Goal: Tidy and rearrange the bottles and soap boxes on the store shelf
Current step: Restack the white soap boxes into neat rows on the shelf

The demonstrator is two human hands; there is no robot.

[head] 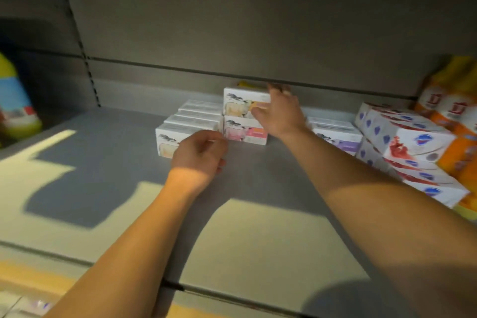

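Grey back panel (232, 20) rises behind grey shelf board (103, 162). Slotted upright strip (85, 51) runs down panel's left side. Yellow price rail (31, 279) runs below board's front edge, left.

White soap boxes (244, 121) stacked mid-shelf

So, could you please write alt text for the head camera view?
A person's right hand grips the top white soap box of a two-high stack on a grey store shelf, while the left hand hovers by a row of boxes. Red-and-white soap boxes sit right.
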